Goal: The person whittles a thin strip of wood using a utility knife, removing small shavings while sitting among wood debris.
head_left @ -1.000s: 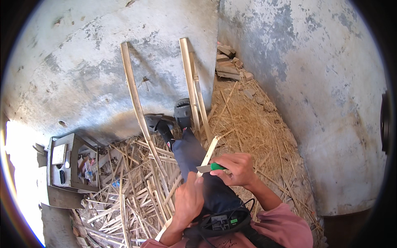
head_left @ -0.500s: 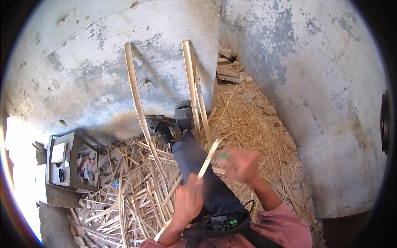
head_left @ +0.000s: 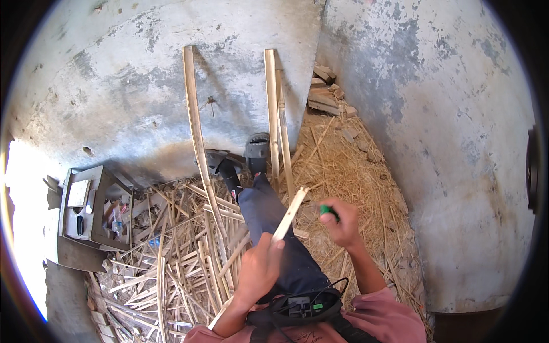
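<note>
My left hand (head_left: 258, 268) is closed around a pale, flat bamboo strip (head_left: 290, 215), whose ragged upper end slants up and to the right over my leg. The strip's lower part passes under my wrist and shows again beside the forearm. To the right of that ragged end, my right hand (head_left: 342, 224) grips a green-handled tool (head_left: 330, 212). Its short tip points left toward the strip without touching it, and is too blurred for me to tell its kind.
Long split bamboo lengths (head_left: 271, 103) lean on the grey wall (head_left: 131, 103) ahead. Many loose strips (head_left: 143, 286) litter the floor at left, near a small wooden cabinet (head_left: 86, 234). Straw-like shavings (head_left: 337, 166) and stacked bricks (head_left: 326, 103) lie at right. My legs (head_left: 260, 203) stretch forward.
My right hand was a blur close by the strip's upper end; now it sits slightly lower, with the green handle plain to see. My left hand keeps hold of the strip. The view has shifted slightly.
</note>
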Demonstrator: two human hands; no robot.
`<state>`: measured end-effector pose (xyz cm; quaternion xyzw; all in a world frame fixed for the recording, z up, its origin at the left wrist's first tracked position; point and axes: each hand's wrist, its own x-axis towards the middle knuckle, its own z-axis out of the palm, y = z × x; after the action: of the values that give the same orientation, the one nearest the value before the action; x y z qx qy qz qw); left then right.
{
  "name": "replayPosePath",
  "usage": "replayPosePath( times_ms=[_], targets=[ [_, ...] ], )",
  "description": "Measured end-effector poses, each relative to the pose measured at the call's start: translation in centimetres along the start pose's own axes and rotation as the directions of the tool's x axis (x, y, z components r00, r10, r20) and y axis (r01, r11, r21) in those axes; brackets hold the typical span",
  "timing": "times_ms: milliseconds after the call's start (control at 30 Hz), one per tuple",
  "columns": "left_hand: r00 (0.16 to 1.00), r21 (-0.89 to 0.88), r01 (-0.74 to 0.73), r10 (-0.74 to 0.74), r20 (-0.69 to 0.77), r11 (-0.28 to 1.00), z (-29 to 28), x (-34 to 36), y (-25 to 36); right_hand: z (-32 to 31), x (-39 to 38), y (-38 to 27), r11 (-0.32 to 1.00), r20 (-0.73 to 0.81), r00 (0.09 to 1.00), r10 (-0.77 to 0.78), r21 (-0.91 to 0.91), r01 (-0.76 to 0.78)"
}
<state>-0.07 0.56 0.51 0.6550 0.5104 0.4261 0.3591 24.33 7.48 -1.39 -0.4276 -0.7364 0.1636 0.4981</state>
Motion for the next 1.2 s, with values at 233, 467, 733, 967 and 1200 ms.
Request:
replayPosePath(
  times_ms=[233, 467, 733, 967, 1200],
  targets=[
    [1.0, -0.03, 0.003, -0.004, -0.026, 1.0, 0.2, 0.2, 2.1, 0.9, 1.4, -2.8, 0.972, 0.127, 0.969, -0.213, -0.075, 0.224],
    [1.0, -0.045, 0.017, -0.017, -0.001, 0.999, -0.3, 0.0, 2.2, 0.5, 2.1, -3.4, 0.922, 0.132, 0.949, -0.287, -0.23, 0.311],
    [0.954, -0.228, 0.196, -0.131, 0.27, 0.954, -2.9, -3.2, 1.0, -5.9, 5.7, 3.7, 0.868, -0.405, 0.854, 0.326, -0.231, -0.44],
    [0.75, -0.703, 0.65, -0.095, 0.654, 0.289, -4.9, -4.0, -7.2, -6.9, 2.9, 5.5, 0.933, -0.349, 0.865, 0.359, 0.146, -0.329],
    [0.719, -0.68, 0.678, -0.06, 0.692, 0.278, -3.2, -0.6, -4.9, 0.9, 0.7, -3.0, 0.997, 0.108, 0.993, 0.055, -0.064, -0.048]
  ],
)
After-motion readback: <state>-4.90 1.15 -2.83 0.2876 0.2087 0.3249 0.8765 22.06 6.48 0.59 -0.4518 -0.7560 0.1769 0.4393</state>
